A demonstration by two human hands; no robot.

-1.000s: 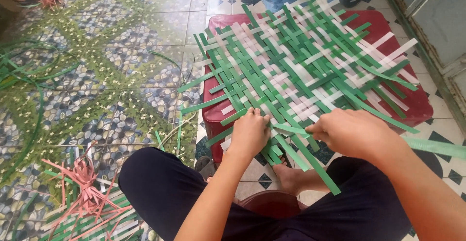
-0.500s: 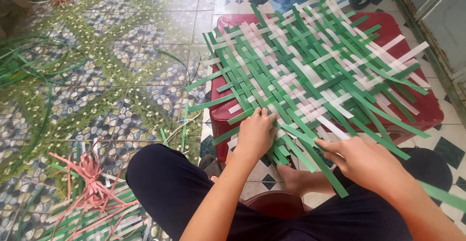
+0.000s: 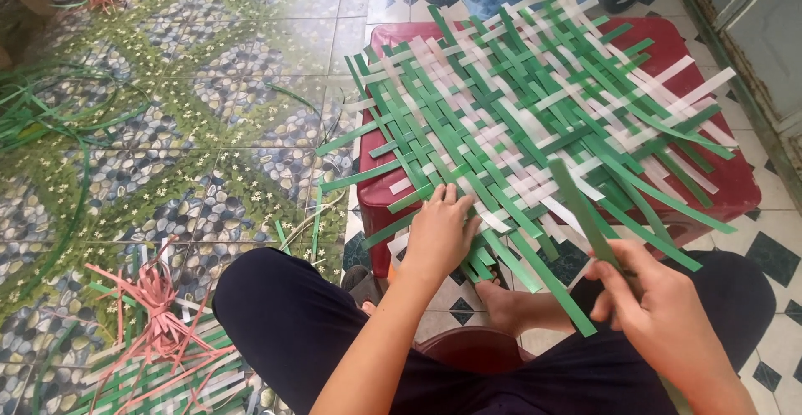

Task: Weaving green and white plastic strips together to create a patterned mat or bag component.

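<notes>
I press my left hand point(image 3: 439, 235) flat, fingers spread, on the near edge of the woven mat point(image 3: 535, 114) of green and white strips, at about seven o'clock on the weave. The mat lies across a red plastic stool point(image 3: 735, 185), its loose ends overhanging on every side. My right hand point(image 3: 660, 310) is off the mat at five o'clock, thumb and fingers pinched on the lower end of one loose green strip point(image 3: 581, 206), which rises tilted toward eleven o'clock over the weave's near corner. The hands are well apart.

The risks, as I judge them: only the left palm pins the weave, so a pull on the strip could slide the near rows apart or skew the whole mat on the smooth stool top. The strip is gripped low on its length, so its free tip may wander and enter under the wrong crossing. The overhanging ends at four o'clock could catch my wrist. A bundle of pink strips point(image 3: 154, 298) lies on the tiled floor point(image 3: 209, 131) at eight o'clock, beside my knee.
</notes>
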